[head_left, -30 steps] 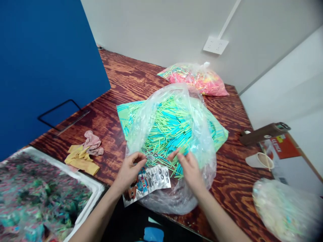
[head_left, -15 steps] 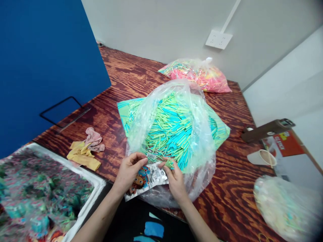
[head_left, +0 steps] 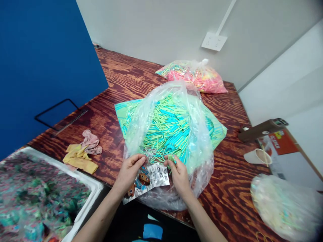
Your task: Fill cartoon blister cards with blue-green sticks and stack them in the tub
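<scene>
over a wood-grained tabletop (head_left: 227,181), left hand (head_left: 130,169) pinches silver pouch (head_left: 152,179), right hand (head_left: 178,172) green sticks (head_left: 172,158); an orange label (head_left: 285,144) reads "stick".

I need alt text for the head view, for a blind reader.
A person's left hand holds a silvery printed packet; the right hand pinches green sticks at an open plastic bag of green and blue sticks. A knotted bag lies behind on the table.

Sticks (head_left: 164,127): light green mixed with bright blue. Pouch (head_left: 153,184): silver from where I stand, printed with brown-and-blue cartoon figures and black marks. Table (head_left: 227,188): dark red-brown, wavy wood-grain pattern. Cloths (head_left: 79,158): one pink, one yellow. Panel (head_left: 50,60): solid blue; its handle (head_left: 51,108), black. Wall (head_left: 151,30): pale grey. Bottle (head_left: 259,130): brown. Cup (head_left: 253,156): white.
</scene>
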The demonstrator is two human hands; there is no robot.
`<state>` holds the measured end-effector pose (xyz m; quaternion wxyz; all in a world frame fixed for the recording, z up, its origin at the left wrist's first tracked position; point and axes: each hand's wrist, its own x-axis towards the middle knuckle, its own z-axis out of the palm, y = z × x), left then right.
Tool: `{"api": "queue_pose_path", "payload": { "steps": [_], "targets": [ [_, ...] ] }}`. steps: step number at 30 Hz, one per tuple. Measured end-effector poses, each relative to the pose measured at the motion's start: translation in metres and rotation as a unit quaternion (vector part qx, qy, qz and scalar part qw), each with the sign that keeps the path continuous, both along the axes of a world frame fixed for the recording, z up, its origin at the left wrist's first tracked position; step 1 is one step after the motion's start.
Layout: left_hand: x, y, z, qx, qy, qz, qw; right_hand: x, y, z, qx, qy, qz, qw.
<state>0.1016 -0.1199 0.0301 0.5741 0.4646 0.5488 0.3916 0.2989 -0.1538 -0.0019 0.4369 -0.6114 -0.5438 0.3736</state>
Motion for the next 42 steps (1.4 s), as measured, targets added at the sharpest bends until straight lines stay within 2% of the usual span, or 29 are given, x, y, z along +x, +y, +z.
{"api": "queue_pose_path", "payload": {
  "steps": [2,4,6,7,9,11,13,16,20,22,25,27,29,31,34,36,37,39,40,42],
  "targets": [
    [-0.001,0.0,-0.002,0.001,0.007,-0.006,1.0,0.014,0.01,0.005,0.046,-0.138,0.035,0.989],
    [-0.002,0.001,-0.003,0.012,0.019,-0.021,1.0,0.028,0.019,0.008,0.077,-0.27,0.056,0.958],
    [-0.004,0.002,-0.004,0.031,0.032,-0.039,0.998,0.037,0.025,0.01,0.079,-0.348,0.061,0.932],
    [-0.005,0.002,-0.004,0.042,0.039,-0.044,0.997,0.039,0.026,0.012,0.077,-0.358,0.059,0.929],
    [-0.006,0.002,-0.003,0.062,0.048,-0.05,0.996,0.041,0.027,0.014,0.068,-0.316,0.052,0.945],
    [-0.007,0.002,-0.002,0.071,0.048,-0.047,0.995,0.038,0.025,0.018,0.04,-0.2,0.044,0.978],
    [-0.007,0.001,-0.001,0.068,0.036,-0.031,0.997,0.031,0.022,0.022,0.003,-0.054,0.045,0.998],
    [-0.003,0.002,-0.001,0.051,0.015,0.002,0.999,0.018,0.017,0.022,-0.034,0.128,0.051,0.99],
    [0.002,0.004,-0.002,0.061,0.039,0.013,0.997,0.006,0.013,0.015,-0.054,0.249,0.042,0.966],
    [0.001,0.004,-0.002,0.078,0.061,0.005,0.995,0.005,0.011,0.014,-0.055,0.257,0.042,0.964],
    [-0.004,0.0,0.002,0.095,0.075,-0.006,0.993,0.005,0.007,0.016,-0.05,0.213,0.049,0.975],
    [-0.008,-0.006,0.011,0.118,0.082,-0.027,0.989,0.003,0.003,0.019,-0.049,0.18,0.051,0.981],
    [-0.008,-0.015,0.022,0.177,0.108,-0.077,0.975,-0.001,-0.003,0.019,-0.046,0.158,0.051,0.985],
    [-0.003,-0.023,0.031,0.275,0.153,-0.158,0.936,-0.007,-0.008,0.017,-0.034,0.149,0.056,0.987],
    [0.012,-0.03,0.033,0.408,0.226,-0.285,0.837,-0.016,-0.015,0.01,-0.005,0.136,0.049,0.989],
    [0.019,-0.031,0.027,0.447,0.257,-0.333,0.79,-0.019,-0.017,0.005,0.003,0.119,0.045,0.992],
    [0.021,-0.031,0.024,0.452,0.265,-0.342,0.78,-0.02,-0.018,0.004,0.002,0.112,0.049,0.992],
    [0.018,-0.029,0.019,0.448,0.258,-0.33,0.79,-0.021,-0.018,0.002,0.006,0.117,0.062,0.991],
    [0.014,-0.028,0.018,0.434,0.247,-0.309,0.809,-0.02,-0.018,0.001,0.009,0.121,0.063,0.991],
    [0.003,-0.025,0.017,0.388,0.217,-0.228,0.866,-0.019,-0.017,0.001,0.003,0.12,0.061,0.991]
  ]
}}
